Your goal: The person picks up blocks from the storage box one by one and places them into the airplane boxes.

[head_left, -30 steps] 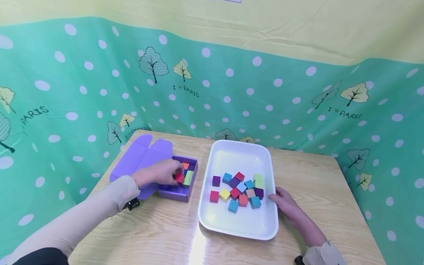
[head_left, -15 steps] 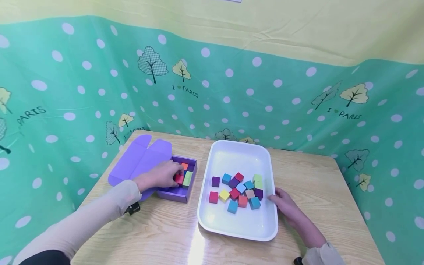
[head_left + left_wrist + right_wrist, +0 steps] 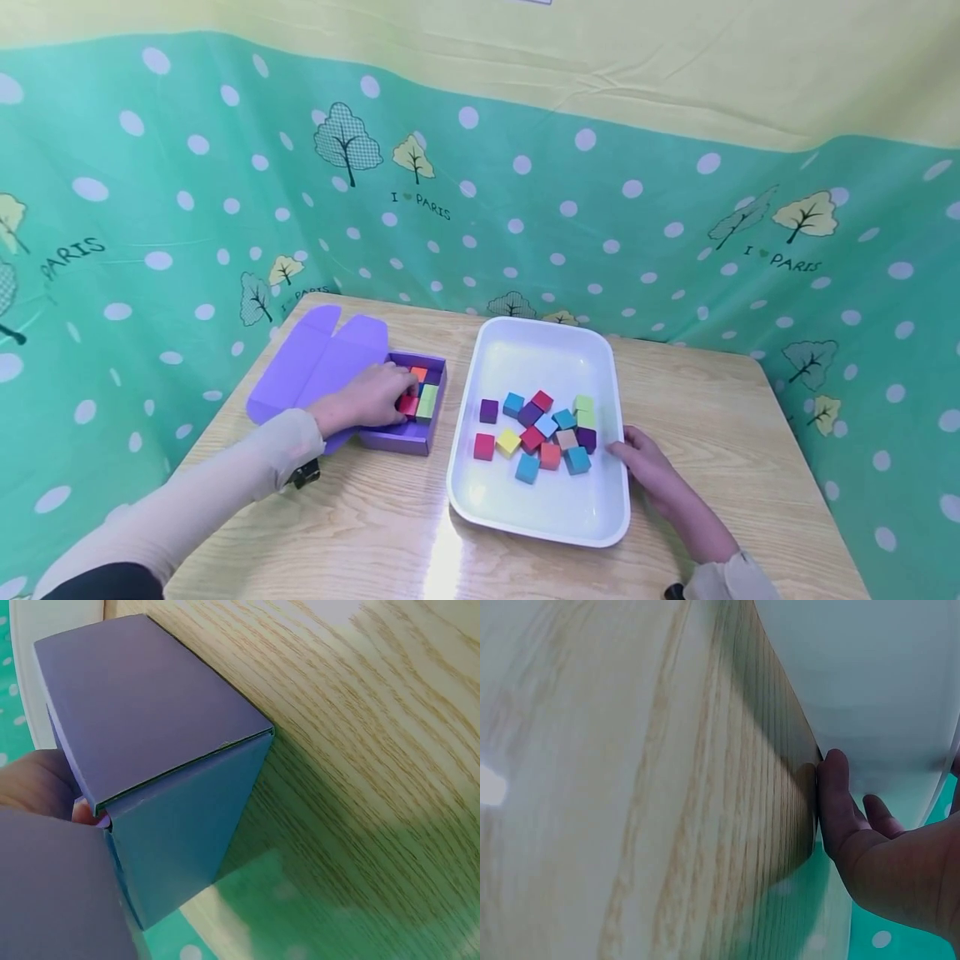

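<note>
In the head view my left hand [image 3: 375,395] reaches into an open purple box [image 3: 396,443], its thumb and fingers pinching a red cube [image 3: 407,406]. Beside that cube lie green cubes [image 3: 426,403], with an orange cube [image 3: 418,374] farther back. My hand covers the box's left part. From the left wrist, the box's outer wall [image 3: 187,817] blocks most of the fingers. At the right side of a white tray [image 3: 536,512], my right hand [image 3: 654,472] grips the rim; the right wrist view shows fingertips [image 3: 835,769] against its outer wall.
Several loose cubes lie in the tray, among them a yellow cube [image 3: 508,442] and a purple cube [image 3: 489,411]. The box's lid [image 3: 318,362] is folded back to the left on the wooden table [image 3: 697,383]. A patterned curtain [image 3: 600,192] hangs behind the table.
Both hands stay almost where they were, the left at the red cube in the box and the right at the tray's rim. The cubes in the tray have not moved.
</note>
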`<state>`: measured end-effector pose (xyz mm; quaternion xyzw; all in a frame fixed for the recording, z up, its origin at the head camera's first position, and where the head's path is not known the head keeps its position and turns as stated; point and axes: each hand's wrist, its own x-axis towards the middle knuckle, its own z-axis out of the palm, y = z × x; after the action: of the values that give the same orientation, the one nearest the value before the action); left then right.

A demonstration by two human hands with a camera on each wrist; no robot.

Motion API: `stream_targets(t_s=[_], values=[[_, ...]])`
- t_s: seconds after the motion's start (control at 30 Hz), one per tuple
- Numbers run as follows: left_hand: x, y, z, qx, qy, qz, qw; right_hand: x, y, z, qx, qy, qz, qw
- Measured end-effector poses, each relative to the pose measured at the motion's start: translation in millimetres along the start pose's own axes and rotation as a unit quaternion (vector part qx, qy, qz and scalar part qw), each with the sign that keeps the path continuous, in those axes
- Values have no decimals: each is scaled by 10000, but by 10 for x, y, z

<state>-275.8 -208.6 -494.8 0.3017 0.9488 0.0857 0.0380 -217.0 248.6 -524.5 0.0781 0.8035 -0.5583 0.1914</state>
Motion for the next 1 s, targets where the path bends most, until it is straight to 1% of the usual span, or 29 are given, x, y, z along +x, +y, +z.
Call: stream_targets(t_s=[0.1, 0.3, 0.43, 0.6, 0.87, 1.0], values=[[7, -3, 10, 107, 20, 15, 9999, -4, -10, 7, -18, 4, 0, 10000], [19, 15, 22, 318, -111, -117, 9994, -8, -17, 14, -7, 29, 22, 10000], [16, 34, 26, 442, -124, -110, 9989, -12, -16, 17, 7, 16, 14, 10000], [5, 48, 46, 587, -46, -72, 9982, -11, -14, 6, 2, 20, 0, 10000], [-40, 44, 115, 811, 226, -5, 9964, -11, -16, 4, -13, 7, -24, 10000], [-53, 54, 136, 852, 240, -6, 9961, -26, -19, 6, -48, 16, 37, 10000]])
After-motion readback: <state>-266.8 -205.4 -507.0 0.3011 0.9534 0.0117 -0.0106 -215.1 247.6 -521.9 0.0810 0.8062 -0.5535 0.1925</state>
